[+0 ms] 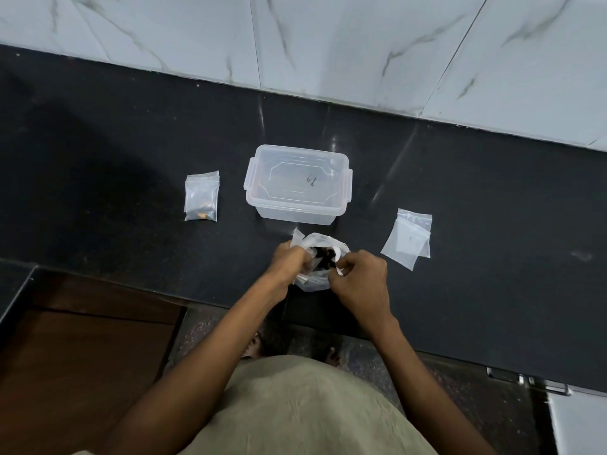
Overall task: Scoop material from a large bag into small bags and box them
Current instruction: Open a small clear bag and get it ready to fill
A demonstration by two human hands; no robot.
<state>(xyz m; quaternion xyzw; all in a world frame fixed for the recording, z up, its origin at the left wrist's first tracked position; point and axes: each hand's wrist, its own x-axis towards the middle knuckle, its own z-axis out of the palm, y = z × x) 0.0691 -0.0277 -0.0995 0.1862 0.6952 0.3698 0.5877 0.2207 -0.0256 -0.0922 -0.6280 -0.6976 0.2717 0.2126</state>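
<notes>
Standing at the near edge of the dark worktop (131, 192), a person holds the large bag (315, 280) open between both hands. The left hand (290, 261) has its fingers curled round the bag's left rim, and the right hand (359, 277) pinches the white rim on the right side, so the mouth gapes upward and dark material (323, 257) shows inside. Just behind the bag sits a clear plastic box (297, 185) with its lid on and latches at the sides; a small dark mark is visible on the lid. To the left of the box, well apart from it, a small bag (201, 197) lies flat with a little dark and orange material in its bottom end. To the right of the hands, two empty small bags (407, 239) lie overlapping on the worktop. A pale marbled tile wall (361, 44) runs behind the worktop.
</notes>
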